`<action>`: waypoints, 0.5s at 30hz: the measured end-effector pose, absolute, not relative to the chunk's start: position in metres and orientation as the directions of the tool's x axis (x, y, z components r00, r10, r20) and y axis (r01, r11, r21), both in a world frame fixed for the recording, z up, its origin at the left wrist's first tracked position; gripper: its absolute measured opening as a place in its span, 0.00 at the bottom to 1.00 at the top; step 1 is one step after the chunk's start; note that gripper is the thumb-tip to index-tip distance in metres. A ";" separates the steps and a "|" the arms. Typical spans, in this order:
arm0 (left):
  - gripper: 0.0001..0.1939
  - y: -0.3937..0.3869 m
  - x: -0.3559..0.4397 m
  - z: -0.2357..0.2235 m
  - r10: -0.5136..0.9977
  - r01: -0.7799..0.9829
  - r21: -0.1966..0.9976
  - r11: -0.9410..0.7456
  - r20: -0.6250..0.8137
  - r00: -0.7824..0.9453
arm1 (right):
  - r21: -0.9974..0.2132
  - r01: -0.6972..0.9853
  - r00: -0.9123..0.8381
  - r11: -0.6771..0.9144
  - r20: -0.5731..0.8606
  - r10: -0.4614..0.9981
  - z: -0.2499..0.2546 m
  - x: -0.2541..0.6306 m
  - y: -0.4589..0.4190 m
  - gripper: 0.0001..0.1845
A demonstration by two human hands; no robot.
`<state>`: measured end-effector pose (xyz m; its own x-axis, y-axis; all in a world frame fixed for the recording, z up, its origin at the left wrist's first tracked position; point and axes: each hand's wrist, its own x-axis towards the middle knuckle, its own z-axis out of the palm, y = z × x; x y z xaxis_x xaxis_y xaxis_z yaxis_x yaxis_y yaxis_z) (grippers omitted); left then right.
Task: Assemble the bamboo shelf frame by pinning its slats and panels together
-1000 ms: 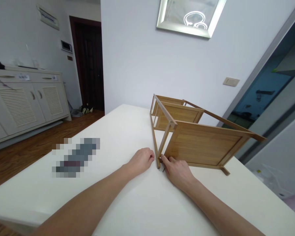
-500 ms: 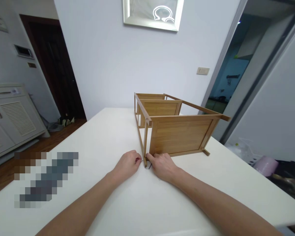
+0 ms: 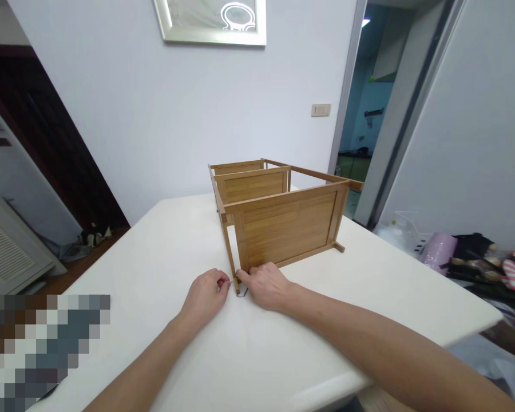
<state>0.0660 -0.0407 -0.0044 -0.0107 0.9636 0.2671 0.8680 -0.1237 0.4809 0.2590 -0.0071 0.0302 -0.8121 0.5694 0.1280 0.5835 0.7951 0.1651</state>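
Note:
A wooden shelf rack (image 3: 289,226) lies on its side on the white table (image 3: 184,229), with its panels upright. Close beside the near leg end, my left hand (image 3: 208,292) is closed in a pinch. A thin, light sliver shows between those fingertips and the leg; its kind is too small to make out. My right hand (image 3: 266,285) grips the rack's near lower corner, the thumb at the leg and the fingers curled against the panel. Just below the leg end, a thin, dark, bent metal piece (image 3: 244,294) shows between the two hands.
A framed picture (image 3: 214,41) and a switch plate (image 3: 321,110) are on the wall behind the table. To the right, beyond the table edge, are a pink roll (image 3: 440,253) and bags. A pixelated patch (image 3: 55,349) covers the lower left.
The view has swung right and shifted, so the rack and both hands appear further left. Both hands keep their places at the leg end.

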 end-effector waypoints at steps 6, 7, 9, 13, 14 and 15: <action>0.11 -0.041 0.066 -0.006 0.962 0.861 0.488 -0.143 0.272 0.006 | 0.158 0.584 -0.812 0.796 0.128 0.570 0.030 0.259 -0.006 0.14; 0.11 -0.041 0.067 -0.006 0.963 0.861 0.490 -0.133 0.270 -0.005 | 0.159 0.582 -0.813 0.797 0.130 0.568 0.030 0.259 -0.006 0.14; 0.11 -0.041 0.069 -0.005 0.961 0.864 0.488 -0.124 0.275 -0.017 | 0.160 0.584 -0.812 0.796 0.134 0.569 0.030 0.259 -0.006 0.14; 0.10 -0.041 0.071 -0.004 0.960 0.835 0.538 -0.115 0.275 -0.045 | 0.147 0.605 -0.796 0.783 0.134 0.590 0.029 0.257 -0.006 0.15; 0.10 -0.041 0.071 -0.005 0.962 0.822 0.560 -0.107 0.267 -0.057 | 0.140 0.609 -0.793 0.781 0.136 0.594 0.029 0.257 -0.007 0.15; 0.09 -0.041 0.070 -0.005 0.963 0.811 0.576 -0.103 0.260 -0.063 | 0.132 0.611 -0.791 0.781 0.141 0.595 0.030 0.257 -0.007 0.15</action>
<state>0.0704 -0.0406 -0.0050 -0.0629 0.9634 0.2605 0.8112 -0.1027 0.5757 0.2575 -0.0073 0.0299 -0.7912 0.5952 0.1405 0.6108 0.7807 0.1323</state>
